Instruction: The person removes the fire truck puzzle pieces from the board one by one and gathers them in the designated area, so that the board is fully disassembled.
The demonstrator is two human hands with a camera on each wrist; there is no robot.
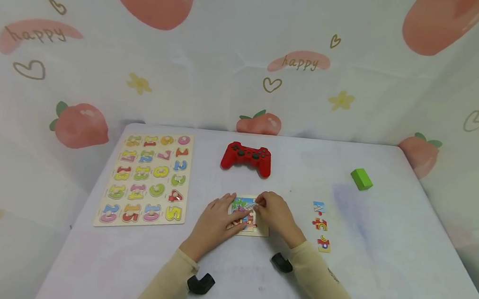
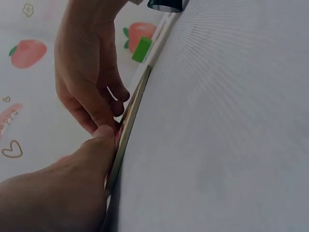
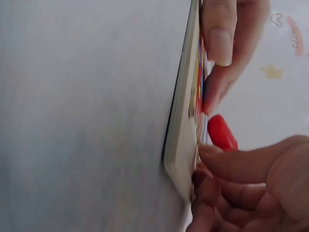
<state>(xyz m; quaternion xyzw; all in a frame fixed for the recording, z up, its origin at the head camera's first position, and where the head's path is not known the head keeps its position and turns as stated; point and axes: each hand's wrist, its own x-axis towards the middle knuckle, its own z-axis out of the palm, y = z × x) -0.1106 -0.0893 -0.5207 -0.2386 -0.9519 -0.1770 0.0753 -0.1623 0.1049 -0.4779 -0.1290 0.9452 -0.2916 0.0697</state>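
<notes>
In the head view a small wooden jigsaw board lies in the middle of the table, partly filled with colourful pieces. My left hand rests on its left side, fingers extended across the picture; the left wrist view shows the left thumb by the board's edge. At the upper right of the board, my right hand pinches a puzzle piece between thumb and fingers, the piece mostly hidden. The right wrist view shows the right thumb low over the board's bare corner.
Three loose puzzle pieces, the middle one a red piece, form a column right of the board. A red game controller lies behind it, a green block at the back right. A wooden number board covers the left side.
</notes>
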